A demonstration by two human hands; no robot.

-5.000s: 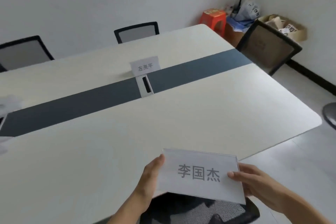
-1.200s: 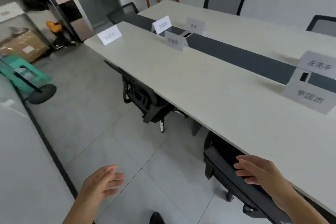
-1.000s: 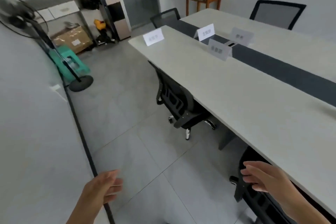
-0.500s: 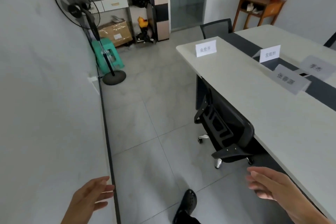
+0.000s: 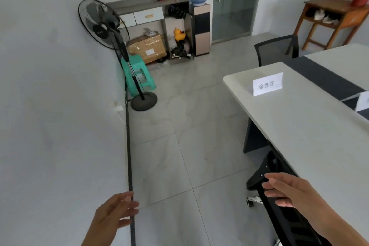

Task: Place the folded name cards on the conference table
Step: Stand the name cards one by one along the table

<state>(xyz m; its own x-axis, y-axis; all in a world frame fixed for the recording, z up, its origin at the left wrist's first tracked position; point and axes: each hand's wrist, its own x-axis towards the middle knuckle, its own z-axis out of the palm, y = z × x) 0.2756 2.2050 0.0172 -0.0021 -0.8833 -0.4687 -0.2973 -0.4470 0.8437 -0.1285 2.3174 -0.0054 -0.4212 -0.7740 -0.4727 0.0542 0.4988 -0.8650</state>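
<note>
Name card [image 5: 267,84] stands upright near the corner of the conference table [image 5: 311,126], print facing the seat side so we read it. Our left hand [image 5: 113,213] and right hand [image 5: 289,191] hang loosely spread, empty, probably free for fetching another.

A white folded name card [image 5: 267,84] stands upright near the table [image 5: 311,126] corner, well beyond both empty hands.
</note>
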